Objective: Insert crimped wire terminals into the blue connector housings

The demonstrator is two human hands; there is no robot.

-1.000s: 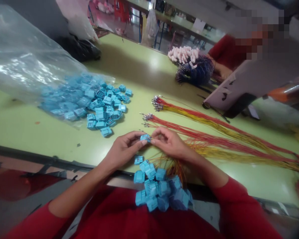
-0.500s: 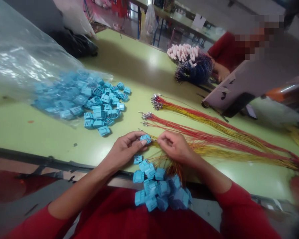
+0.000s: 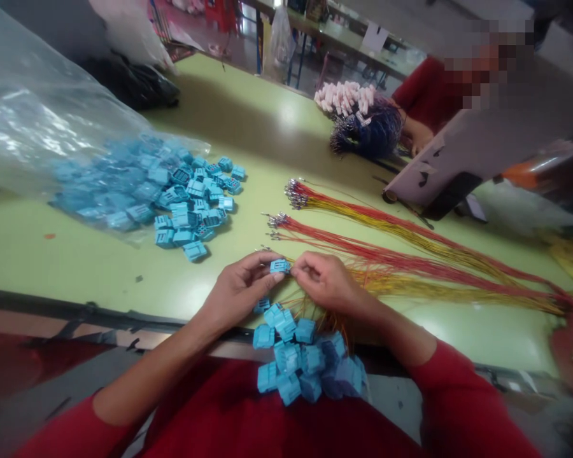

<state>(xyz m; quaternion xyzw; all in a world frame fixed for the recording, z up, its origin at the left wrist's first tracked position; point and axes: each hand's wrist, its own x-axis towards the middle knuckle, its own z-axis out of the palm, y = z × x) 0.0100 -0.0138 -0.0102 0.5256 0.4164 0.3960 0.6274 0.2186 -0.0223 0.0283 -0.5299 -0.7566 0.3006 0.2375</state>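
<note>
My left hand (image 3: 236,292) holds a small blue plastic connector (image 3: 280,266) between thumb and fingertips. My right hand (image 3: 325,283) sits against the connector's right side, its fingertips pinched, seemingly on a thin wire. Below my hands, a heap of blue connectors with wires attached (image 3: 300,359) lies over the table edge, trailing orange and yellow wires. Long red and yellow wires (image 3: 401,248) with bare metal terminals fan out to the right. A loose pile of blue connectors (image 3: 191,203) spills from a clear plastic bag (image 3: 52,89) at upper left.
The green table (image 3: 76,267) has a dark front edge close to my body. Across it, a co-worker's red sleeve (image 3: 423,95) sits beside a dark blue wire bundle (image 3: 367,130) and white connectors (image 3: 344,98). A pale board (image 3: 458,156) juts in at right.
My right fingertips have moved left, closer to the connector. The whole view has shifted slightly as my head moved.
</note>
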